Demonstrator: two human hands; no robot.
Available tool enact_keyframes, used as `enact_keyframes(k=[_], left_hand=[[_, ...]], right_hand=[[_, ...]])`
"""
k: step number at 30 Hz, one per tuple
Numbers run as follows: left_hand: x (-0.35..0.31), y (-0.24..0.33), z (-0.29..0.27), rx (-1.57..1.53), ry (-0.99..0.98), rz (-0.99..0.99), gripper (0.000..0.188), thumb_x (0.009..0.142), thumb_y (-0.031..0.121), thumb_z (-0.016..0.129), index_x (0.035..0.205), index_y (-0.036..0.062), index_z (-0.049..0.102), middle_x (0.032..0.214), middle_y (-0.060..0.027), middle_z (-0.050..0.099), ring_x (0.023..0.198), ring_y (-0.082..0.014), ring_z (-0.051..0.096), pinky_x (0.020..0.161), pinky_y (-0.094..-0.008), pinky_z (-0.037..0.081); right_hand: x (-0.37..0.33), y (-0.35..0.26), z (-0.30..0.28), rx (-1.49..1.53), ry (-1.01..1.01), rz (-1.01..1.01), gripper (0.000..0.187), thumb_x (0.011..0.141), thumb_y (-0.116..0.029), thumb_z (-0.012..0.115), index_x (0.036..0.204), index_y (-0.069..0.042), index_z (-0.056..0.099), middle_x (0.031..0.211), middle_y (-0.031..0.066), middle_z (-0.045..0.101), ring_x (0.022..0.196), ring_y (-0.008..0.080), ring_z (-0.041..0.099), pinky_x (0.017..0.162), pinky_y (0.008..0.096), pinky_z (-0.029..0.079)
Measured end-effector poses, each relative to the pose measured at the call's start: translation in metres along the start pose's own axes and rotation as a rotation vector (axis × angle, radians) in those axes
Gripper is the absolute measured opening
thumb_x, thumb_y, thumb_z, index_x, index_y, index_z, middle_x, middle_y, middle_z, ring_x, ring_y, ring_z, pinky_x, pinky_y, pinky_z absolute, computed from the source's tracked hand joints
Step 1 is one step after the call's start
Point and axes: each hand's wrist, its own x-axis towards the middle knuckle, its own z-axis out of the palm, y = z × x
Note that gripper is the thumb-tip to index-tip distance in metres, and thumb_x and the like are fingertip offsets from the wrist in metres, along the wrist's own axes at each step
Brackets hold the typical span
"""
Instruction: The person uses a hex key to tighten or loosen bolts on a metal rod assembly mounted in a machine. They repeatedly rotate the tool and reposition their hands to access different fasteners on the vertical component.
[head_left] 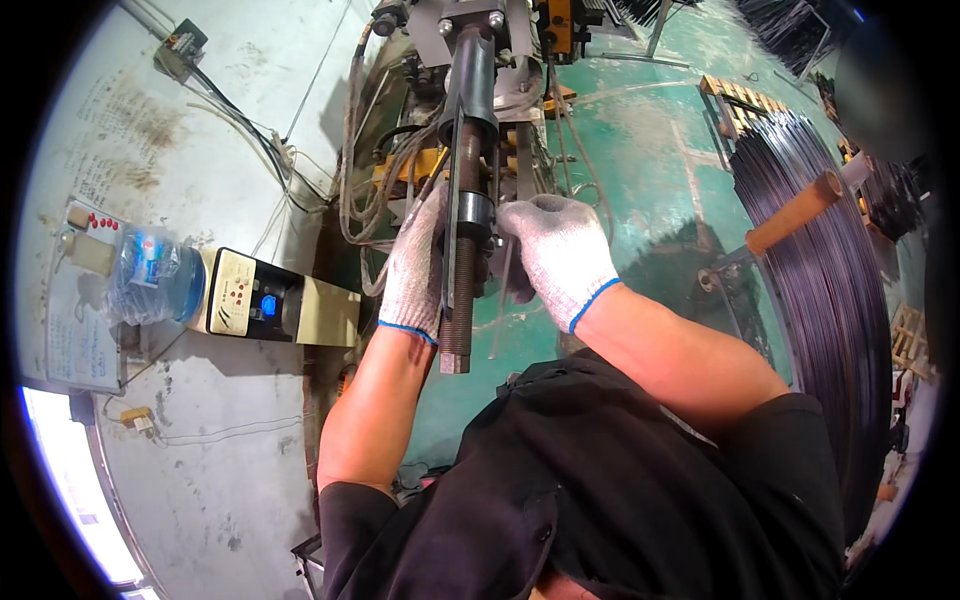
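Observation:
A thick threaded rod (458, 310) with a hex end points toward me from the machine. Around it sits a dark steel collar (475, 214), and a long flat bar (452, 230) runs along its left side. My left hand (412, 262), in a white knitted glove with a blue cuff, is against the left of the bar; its fingertips are hidden behind the metal. On the other side, my right hand (560, 235), gloved alike, is curled closed next to a small bolt on the collar. Whatever its fingers grip is hidden.
Hoses (352, 190) hang left of the machine (475, 75). A water dispenser (250, 295) with a blue bottle stands along the left wall. To the right are an orange-brown roller (795, 212) and a large stack of long dark rods (815, 300) above the green floor (640, 130).

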Motion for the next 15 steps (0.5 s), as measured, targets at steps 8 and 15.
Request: enact_keyframes(k=[8,15], left_hand=[[0.006,-0.003,-0.008,-0.106,-0.04,-0.017,0.04,0.118,0.042,0.062,0.136,0.0084,0.073,0.099,-0.0062,0.077,0.078,-0.017,0.074,0.066,-0.031,0.062],[-0.008,0.01,0.002,-0.021,-0.043,0.001,0.043,0.119,0.041,0.06,0.143,0.0072,0.07,0.098,-0.0065,0.076,0.077,-0.0175,0.074,0.065,-0.0317,0.062]], right_hand=[[-0.002,0.003,-0.004,0.138,-0.121,0.041,0.03,0.109,-0.029,0.07,0.107,0.001,0.07,0.08,0.014,0.076,0.057,0.0225,0.07,0.05,0.0365,0.054],[-0.003,0.029,-0.005,-0.392,0.009,-0.344,0.041,0.103,-0.035,0.073,0.099,0.005,0.068,0.083,0.0273,0.075,0.079,0.0411,0.078,0.075,0.0505,0.06]])
